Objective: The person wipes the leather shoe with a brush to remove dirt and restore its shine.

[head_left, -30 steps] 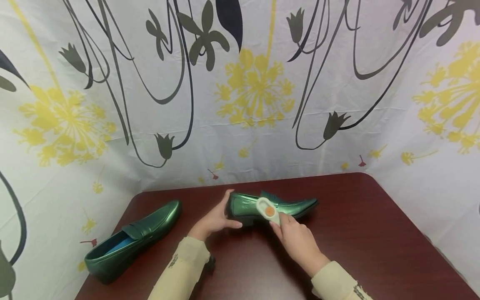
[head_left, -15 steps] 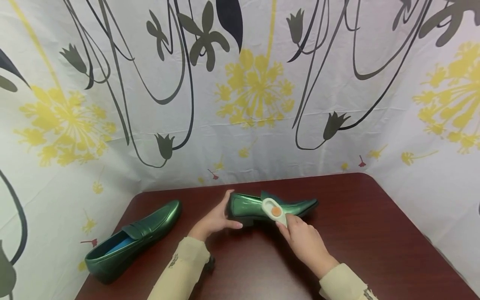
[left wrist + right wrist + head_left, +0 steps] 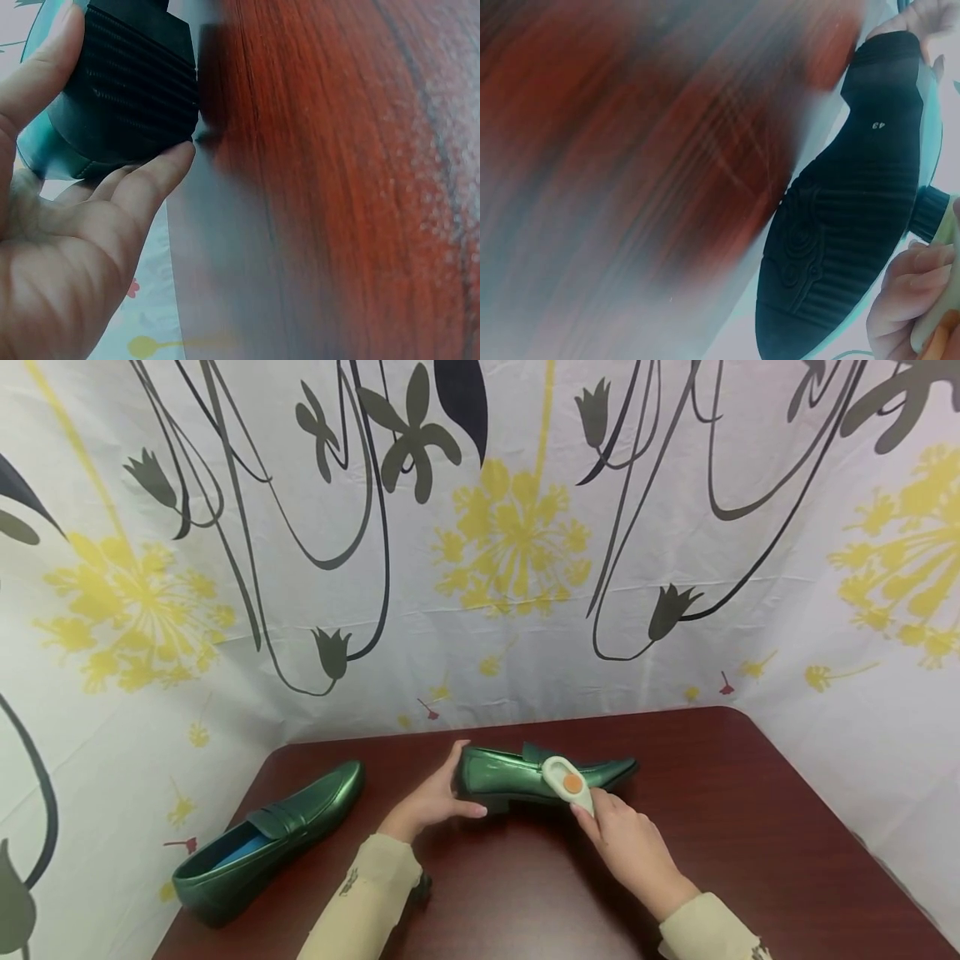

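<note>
My left hand [image 3: 431, 802] grips a metallic green loafer [image 3: 498, 774] round its heel, the toe pointing right. In the left wrist view, thumb and fingers span the black ridged heel [image 3: 139, 82]. My right hand [image 3: 626, 839] holds a small shoe brush [image 3: 558, 768] by its pale green handle, which has an orange oval on it. Dark bristles [image 3: 930, 214] meet the side of the loafer in the right wrist view. That view also shows the loafer's black patterned sole [image 3: 847, 202], tipped toward the camera. A second green loafer [image 3: 300, 810] with a blue insole stands at the left.
Both shoes are at a dark red wooden table [image 3: 720, 827] with rounded back corners. A white cloth with a floral print [image 3: 517, 535] hangs close behind it and on both sides. A small dark object [image 3: 422, 891] shows beside my left cuff.
My right hand has slid the brush to the right along the loafer's side, from near the heel part toward the toe. The left hand and both shoes stay in place.
</note>
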`<state>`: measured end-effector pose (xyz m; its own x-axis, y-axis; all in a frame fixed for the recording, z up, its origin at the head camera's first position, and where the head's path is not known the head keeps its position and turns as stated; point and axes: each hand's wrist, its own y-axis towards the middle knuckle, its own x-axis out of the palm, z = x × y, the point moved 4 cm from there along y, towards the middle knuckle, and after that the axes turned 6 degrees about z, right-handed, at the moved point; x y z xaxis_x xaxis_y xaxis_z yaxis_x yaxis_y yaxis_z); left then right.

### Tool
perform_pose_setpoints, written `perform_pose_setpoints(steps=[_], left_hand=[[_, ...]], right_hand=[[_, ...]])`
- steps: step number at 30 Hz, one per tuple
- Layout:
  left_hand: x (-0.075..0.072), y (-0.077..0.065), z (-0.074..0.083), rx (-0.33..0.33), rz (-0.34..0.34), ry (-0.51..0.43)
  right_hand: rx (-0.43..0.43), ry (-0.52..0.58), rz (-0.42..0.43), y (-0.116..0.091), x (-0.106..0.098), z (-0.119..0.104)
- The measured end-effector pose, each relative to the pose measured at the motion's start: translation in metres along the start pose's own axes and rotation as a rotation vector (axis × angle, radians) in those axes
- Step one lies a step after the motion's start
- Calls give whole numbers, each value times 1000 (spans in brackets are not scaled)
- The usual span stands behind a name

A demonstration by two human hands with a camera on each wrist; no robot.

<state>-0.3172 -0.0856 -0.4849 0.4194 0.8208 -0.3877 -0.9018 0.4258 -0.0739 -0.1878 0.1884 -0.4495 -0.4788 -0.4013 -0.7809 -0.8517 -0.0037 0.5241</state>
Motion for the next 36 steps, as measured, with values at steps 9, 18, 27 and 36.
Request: perform_pose_setpoints(steps=[9, 18, 27, 36], left_hand=[[0, 1, 0, 17, -12, -1], [0, 1, -1, 31, -23, -21], [0, 1, -2, 36, -23, -27], [1, 0, -4, 26, -12, -20]], right_hand=[[62, 13, -71, 1, -3, 16], [110, 13, -115, 4, -9, 30], [152, 31, -114, 3, -18, 54], [143, 27, -67, 3, -19, 67]])
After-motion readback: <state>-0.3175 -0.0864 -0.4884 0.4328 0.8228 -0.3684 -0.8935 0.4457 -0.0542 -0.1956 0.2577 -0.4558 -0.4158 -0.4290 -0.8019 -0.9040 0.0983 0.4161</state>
